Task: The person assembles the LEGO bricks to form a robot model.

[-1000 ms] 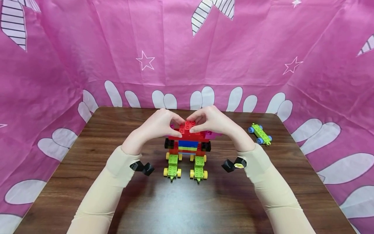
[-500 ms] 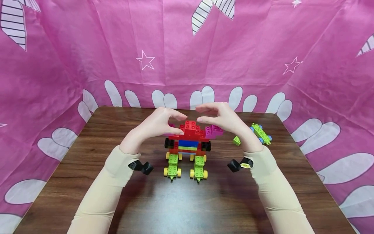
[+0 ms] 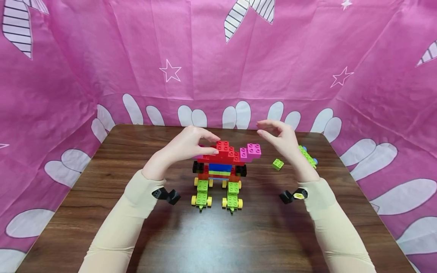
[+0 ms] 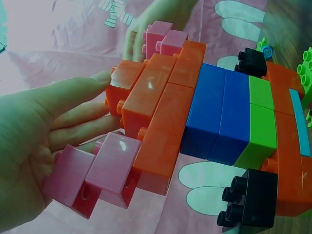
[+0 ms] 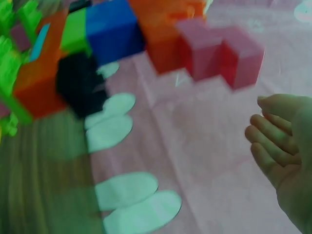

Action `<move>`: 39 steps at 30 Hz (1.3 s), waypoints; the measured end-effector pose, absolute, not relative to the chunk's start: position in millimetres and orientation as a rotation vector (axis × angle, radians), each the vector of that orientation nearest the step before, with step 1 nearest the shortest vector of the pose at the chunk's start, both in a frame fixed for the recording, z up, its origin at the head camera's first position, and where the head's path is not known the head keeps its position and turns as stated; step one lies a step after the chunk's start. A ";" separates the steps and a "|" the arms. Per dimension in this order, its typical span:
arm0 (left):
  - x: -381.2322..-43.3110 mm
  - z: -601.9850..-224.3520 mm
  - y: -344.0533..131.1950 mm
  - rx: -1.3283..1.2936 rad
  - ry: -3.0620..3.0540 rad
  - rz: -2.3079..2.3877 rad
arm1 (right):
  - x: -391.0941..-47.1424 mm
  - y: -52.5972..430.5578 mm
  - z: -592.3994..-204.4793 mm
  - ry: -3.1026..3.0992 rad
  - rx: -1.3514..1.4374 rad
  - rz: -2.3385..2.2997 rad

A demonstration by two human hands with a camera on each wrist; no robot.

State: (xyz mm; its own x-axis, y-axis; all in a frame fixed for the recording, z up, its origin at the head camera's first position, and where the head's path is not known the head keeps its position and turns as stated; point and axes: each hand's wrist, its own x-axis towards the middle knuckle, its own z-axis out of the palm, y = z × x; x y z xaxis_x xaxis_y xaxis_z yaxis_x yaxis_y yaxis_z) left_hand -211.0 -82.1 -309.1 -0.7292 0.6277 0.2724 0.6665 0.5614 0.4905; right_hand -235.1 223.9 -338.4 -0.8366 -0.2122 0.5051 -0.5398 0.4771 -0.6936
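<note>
A toy brick figure [image 3: 220, 167] stands mid-table on two lime wheeled bases [image 3: 233, 197] with yellow wheels. Its body has blue, red and lime bricks, black bricks [image 4: 253, 200] at the sides and stepped pink bricks [image 3: 253, 151] at both upper ends. My left hand [image 3: 182, 146] holds the topmost red brick [image 4: 126, 80], thumb on the near side and fingers behind. Part of the left pink end is hidden by this hand in the head view. My right hand [image 3: 285, 140] hovers right of the figure, fingers apart and holding nothing; the right wrist view shows its bare palm [image 5: 292, 141].
A small lime brick [image 3: 278, 163] lies on the brown wooden table [image 3: 164, 235], right of the figure. Farther right is a lime wheeled base [image 3: 307, 156] with blue wheels, partly behind my right forearm. Pink printed cloth [image 3: 205, 68] hangs around the table's back and sides.
My right hand has let go of the red top and moved right, uncovering the pink end and the small lime brick. The left hand stays at the top; the figure has not moved.
</note>
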 end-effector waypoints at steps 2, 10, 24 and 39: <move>-210.8 -309.1 -81.9 -1.131 -2.714 -0.890 | -236.6 231.1 -345.8 -2.360 0.585 1.304; -210.6 -309.8 -82.1 -1.119 -2.734 -0.890 | -232.2 254.8 -374.2 -2.435 0.464 1.297; -208.3 -308.5 -80.5 -1.093 -2.750 -0.925 | -250.1 316.0 -448.9 -2.641 0.311 1.152; -208.1 -309.5 -80.5 -1.077 -2.745 -0.921 | -252.1 333.4 -468.9 -2.839 0.293 1.110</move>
